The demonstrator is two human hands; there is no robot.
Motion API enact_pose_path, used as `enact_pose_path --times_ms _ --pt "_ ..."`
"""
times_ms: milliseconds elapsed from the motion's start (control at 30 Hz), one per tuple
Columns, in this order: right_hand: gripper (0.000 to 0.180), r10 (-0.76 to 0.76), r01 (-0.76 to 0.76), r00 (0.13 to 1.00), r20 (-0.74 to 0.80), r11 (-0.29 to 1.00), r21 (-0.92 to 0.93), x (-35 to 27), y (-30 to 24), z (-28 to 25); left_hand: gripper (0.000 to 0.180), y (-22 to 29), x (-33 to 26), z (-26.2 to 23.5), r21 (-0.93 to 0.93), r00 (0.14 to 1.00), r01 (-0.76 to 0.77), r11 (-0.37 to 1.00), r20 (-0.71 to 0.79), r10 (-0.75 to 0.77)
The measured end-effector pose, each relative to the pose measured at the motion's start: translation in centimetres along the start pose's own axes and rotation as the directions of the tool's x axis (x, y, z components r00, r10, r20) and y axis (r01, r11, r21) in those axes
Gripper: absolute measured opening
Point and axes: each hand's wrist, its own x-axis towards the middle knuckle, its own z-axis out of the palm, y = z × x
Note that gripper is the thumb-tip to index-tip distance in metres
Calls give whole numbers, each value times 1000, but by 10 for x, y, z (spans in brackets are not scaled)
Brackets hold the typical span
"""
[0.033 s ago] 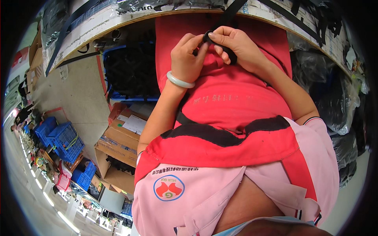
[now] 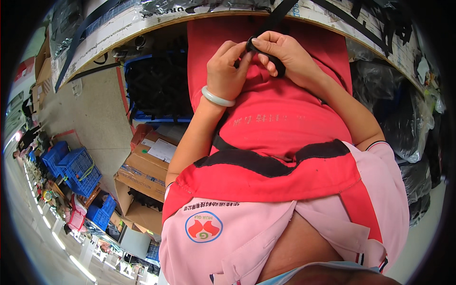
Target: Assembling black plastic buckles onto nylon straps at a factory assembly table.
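Observation:
Both my hands meet over my red apron, close to the table edge. A black webbing strap comes down from the table to my fingers, and more of it curls below my right palm. My left hand, with a pale bangle at the wrist, pinches the strap at a small dark curved piece. Whether that piece is a buckle or folded webbing I cannot tell. My right hand is closed round the strap, thumb on top beside the dark piece.
The wooden table edge arches across the top, with black straps lying on it. Below left stand a blue crate of black items and cardboard boxes. Plastic-wrapped black bundles sit at the right. Blue baskets stand farther left.

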Motion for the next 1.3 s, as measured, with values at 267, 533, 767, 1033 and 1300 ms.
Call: enact_pose_path --times_ms 267,533,767,1033,1300 --pt "37 -98 101 991 -95 994 31 4 2 2 18 -5 0 0 -92 997 -52 994 -66 46" --pt "47 -79 79 997 3 996 -41 6 0 0 18 -7 -3 -1 -69 999 -29 997 -19 27" --pt "46 -169 168 986 3 978 -121 6 -3 -4 20 -8 -1 3 -41 999 -51 998 11 51" --pt "23 -174 169 984 -19 971 -168 6 0 -7 15 -15 1 -5 -607 783 597 525 298 -545" --pt "10 -567 527 823 -2 766 -368 -19 -25 10 20 9 7 2 -704 749 593 390 305 -589"
